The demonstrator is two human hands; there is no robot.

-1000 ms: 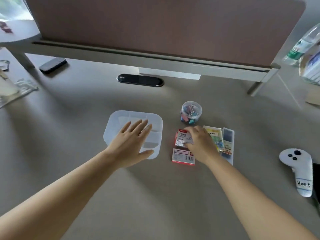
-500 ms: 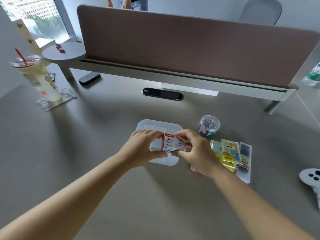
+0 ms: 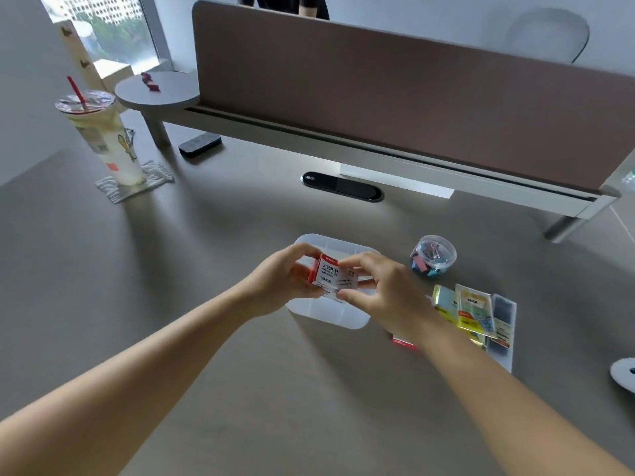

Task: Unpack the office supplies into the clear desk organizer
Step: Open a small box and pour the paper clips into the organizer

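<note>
hands [image 3: 338, 286]: both gripping paper clip box [image 3: 331, 276] | above clear organizer [image 3: 330, 317]

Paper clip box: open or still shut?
Cannot tell. The paper clip box is held over the clear organizer by the left hand and right hand; fingers cover its ends.
</note>
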